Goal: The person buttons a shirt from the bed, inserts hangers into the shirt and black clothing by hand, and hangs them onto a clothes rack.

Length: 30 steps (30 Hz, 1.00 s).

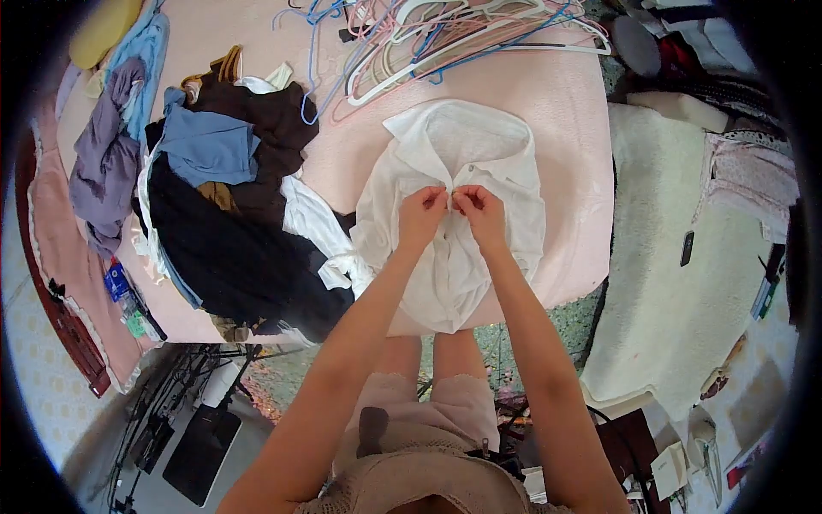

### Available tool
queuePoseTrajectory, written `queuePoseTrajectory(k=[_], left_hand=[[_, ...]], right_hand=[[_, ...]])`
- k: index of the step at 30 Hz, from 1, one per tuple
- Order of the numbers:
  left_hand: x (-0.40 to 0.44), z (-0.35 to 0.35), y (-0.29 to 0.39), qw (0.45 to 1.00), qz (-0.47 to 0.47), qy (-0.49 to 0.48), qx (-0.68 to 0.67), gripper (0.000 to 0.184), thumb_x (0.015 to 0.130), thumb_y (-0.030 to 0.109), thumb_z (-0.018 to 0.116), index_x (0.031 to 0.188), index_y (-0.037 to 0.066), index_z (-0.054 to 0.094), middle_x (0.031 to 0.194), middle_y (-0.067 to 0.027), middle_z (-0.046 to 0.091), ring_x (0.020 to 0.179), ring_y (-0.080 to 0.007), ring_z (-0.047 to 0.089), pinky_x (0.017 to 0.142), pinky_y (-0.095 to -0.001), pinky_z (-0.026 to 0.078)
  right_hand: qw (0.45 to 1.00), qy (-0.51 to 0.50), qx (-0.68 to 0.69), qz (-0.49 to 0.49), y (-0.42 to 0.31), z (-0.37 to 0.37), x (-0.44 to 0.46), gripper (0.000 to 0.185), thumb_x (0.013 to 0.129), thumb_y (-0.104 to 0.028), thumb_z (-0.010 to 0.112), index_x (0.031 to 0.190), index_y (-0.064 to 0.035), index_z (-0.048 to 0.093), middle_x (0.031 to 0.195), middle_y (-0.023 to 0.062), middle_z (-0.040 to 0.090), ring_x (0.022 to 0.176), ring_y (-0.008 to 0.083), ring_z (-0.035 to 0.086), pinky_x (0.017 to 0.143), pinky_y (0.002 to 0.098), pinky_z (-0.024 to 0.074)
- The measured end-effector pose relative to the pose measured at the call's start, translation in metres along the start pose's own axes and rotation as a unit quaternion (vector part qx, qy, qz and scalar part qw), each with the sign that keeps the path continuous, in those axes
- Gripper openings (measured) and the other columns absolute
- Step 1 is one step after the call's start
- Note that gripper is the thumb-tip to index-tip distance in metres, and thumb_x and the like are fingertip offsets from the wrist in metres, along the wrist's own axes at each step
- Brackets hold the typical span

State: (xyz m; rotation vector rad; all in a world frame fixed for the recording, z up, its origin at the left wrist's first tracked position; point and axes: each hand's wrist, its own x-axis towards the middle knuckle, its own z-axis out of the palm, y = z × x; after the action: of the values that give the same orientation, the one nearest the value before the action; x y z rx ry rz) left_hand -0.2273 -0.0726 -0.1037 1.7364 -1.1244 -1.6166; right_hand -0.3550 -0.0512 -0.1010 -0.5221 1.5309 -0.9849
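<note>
Nearest to us are our light shorts [424,403], just below the near edge of a surface spread with a pale pink cover [582,197], and down to the left a flat, dark-screened device [201,454] lies below the level of that surface. Beyond the shorts, our two forearms reach forward over a white shirt [449,283], which lies on the pink cover with its rounded lower end towards us and its open collar pointing away. Our left hand [421,214] is nearly closed, its thumb and fingertips pinching the left side of the shirt's front opening a little below the collar. Our right hand [481,212] is likewise almost closed, fingers curled, pinching the other side of the opening, so that the fingertips of both hands come close together; whether they have hold of a button we cannot tell, as the fingers hide it. To the left of the shirt we have a loose heap: a black garment [248,257] nearest, a white garment [306,218] between it and the shirt, then a blue garment [205,146] lying over a dark brown one [278,116]. Further left lies a crumpled purple garment [107,163]. Off to the right, beside the pink cover, a cream fleecy cover [659,257] carries a small dark oblong object [687,248]. Farthest from us, past the collar, lies a tangle of white, pink and blue hangers [462,53].
</note>
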Motion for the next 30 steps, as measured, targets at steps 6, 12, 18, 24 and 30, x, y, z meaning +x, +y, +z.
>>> queuePoseTrajectory(k=[6, 12, 18, 24, 30], left_hand=[[0.004, -0.001, -0.001, 0.999, -0.019, -0.02, -0.028, 0.018, 0.078, 0.011, 0.06, 0.088, -0.003, 0.063, 0.075, -0.009, 0.065, 0.068, -0.0133, 0.062, 0.064, -0.0238, 0.048], [0.004, 0.0, 0.016, 0.998, -0.016, -0.001, 0.064, 0.012, 0.074, 0.007, 0.06, 0.081, -0.002, 0.064, 0.072, -0.0097, 0.066, 0.064, -0.0148, 0.063, 0.061, -0.0254, 0.048], [0.001, 0.007, 0.008, 0.997, 0.023, -0.04, 0.059, 0.01, 0.074, 0.004, 0.06, 0.082, -0.001, 0.062, 0.074, -0.0099, 0.065, 0.067, -0.0154, 0.062, 0.062, -0.0266, 0.048], [0.005, 0.011, -0.006, 1.0, 0.012, -0.004, -0.021, 0.016, 0.076, 0.002, 0.059, 0.092, -0.002, 0.059, 0.077, -0.0088, 0.064, 0.071, -0.0144, 0.062, 0.065, -0.0265, 0.048], [0.008, 0.008, 0.007, 0.994, 0.076, 0.007, 0.081, 0.014, 0.078, 0.006, 0.06, 0.091, -0.001, 0.06, 0.082, -0.0107, 0.063, 0.072, -0.0175, 0.062, 0.065, -0.0275, 0.048]], right_hand=[[0.997, -0.002, -0.071, -0.014, -0.004, 0.001, 0.002, 0.013, 0.079, -0.008, 0.06, 0.086, 0.0029, 0.063, 0.074, 0.0068, 0.064, 0.067, 0.0118, 0.061, 0.064, 0.025, 0.0485], [0.985, 0.038, -0.167, -0.017, -0.025, 0.01, -0.006, 0.017, 0.077, -0.013, 0.061, 0.085, 0.0019, 0.063, 0.075, 0.0104, 0.065, 0.065, 0.0165, 0.062, 0.062, 0.0273, 0.0483], [0.973, 0.06, -0.223, -0.026, -0.021, 0.005, 0.0, 0.018, 0.076, -0.017, 0.062, 0.077, 0.001, 0.061, 0.07, 0.0109, 0.064, 0.063, 0.0182, 0.062, 0.06, 0.0292, 0.0477], [0.968, 0.03, -0.249, -0.023, -0.021, 0.002, 0.015, 0.017, 0.074, -0.016, 0.062, 0.076, 0.0009, 0.061, 0.07, 0.0102, 0.064, 0.061, 0.0175, 0.062, 0.059, 0.0285, 0.0476], [0.987, 0.01, -0.159, -0.011, -0.002, -0.005, 0.027, 0.018, 0.074, -0.016, 0.064, 0.077, 0.0011, 0.062, 0.069, 0.0085, 0.064, 0.062, 0.0141, 0.061, 0.058, 0.0268, 0.0476]])
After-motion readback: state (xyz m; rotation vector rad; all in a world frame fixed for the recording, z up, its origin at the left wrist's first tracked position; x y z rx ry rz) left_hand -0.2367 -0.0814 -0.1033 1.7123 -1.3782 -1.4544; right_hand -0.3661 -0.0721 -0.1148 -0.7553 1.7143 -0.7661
